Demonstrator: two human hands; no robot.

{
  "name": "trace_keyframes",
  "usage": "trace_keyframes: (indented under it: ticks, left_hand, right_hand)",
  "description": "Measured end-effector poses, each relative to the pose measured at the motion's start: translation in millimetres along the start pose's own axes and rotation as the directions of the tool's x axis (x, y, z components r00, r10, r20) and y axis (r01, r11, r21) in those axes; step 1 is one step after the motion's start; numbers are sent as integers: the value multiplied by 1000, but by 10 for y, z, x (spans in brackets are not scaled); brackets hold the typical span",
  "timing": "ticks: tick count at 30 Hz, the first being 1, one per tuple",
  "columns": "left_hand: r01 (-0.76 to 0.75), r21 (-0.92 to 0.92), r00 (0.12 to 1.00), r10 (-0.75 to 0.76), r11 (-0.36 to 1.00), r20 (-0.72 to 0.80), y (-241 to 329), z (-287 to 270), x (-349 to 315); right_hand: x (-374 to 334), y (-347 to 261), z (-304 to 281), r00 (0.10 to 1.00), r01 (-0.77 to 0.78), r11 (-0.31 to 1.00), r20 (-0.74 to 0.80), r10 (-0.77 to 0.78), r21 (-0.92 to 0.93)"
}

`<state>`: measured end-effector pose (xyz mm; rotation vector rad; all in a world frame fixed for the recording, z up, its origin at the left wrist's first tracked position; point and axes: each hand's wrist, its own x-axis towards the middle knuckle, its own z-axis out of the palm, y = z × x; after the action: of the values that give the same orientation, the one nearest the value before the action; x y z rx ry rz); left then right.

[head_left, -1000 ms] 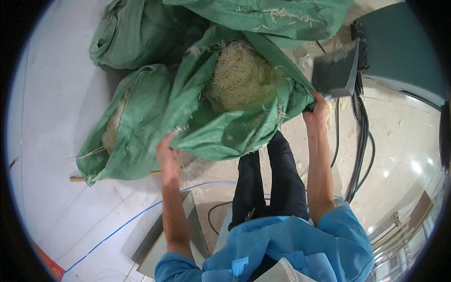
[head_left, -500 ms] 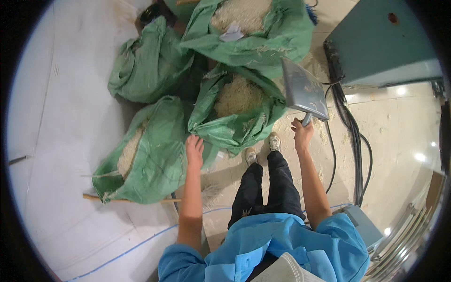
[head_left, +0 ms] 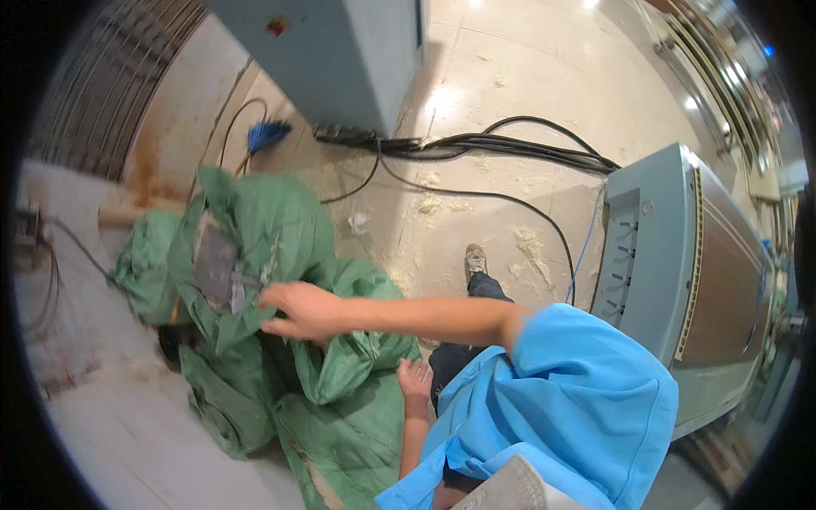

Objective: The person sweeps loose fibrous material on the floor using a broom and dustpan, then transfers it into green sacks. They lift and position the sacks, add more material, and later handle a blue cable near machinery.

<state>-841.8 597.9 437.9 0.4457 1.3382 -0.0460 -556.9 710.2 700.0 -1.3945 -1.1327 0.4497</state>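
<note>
A grey dustpan rests in the mouth of a green woven sack. Its short handle ends close to the fingertips of my right hand, which reaches out to the left. Thumb and fingers stand apart there, and no grip on the handle shows. My left hand hangs lower, beside the nearer green sack, its fingers spread and holding nothing. Between the two hands lies another green sack with folded sides. The pale shreds inside the sacks are mostly hidden from here.
A blue-grey machine cabinet stands beyond the sacks, with black cables running over the tiled floor. Pale shreds are scattered there. A blue brush head is near the cabinet. Another cabinet stands on the right.
My view has turned to the right. My right hand has swung across to the far sack, and the dustpan it held is now in that sack's mouth. My left hand is still near the sacks.
</note>
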Motion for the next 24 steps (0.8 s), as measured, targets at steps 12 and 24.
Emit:
trace_keyframes:
  ticks: [12,24]
  left_hand:
    - [61,-342,701,204,938,683,1564,3830,-394]
    - [-202,842,977,159,501,139,2214,3505,1281]
  right_hand:
    - [-3269,2690,-3474,369,-829,239,-172,913,-505]
    - [-5664,2234,-5194,-344,-801,138,-637,690,582]
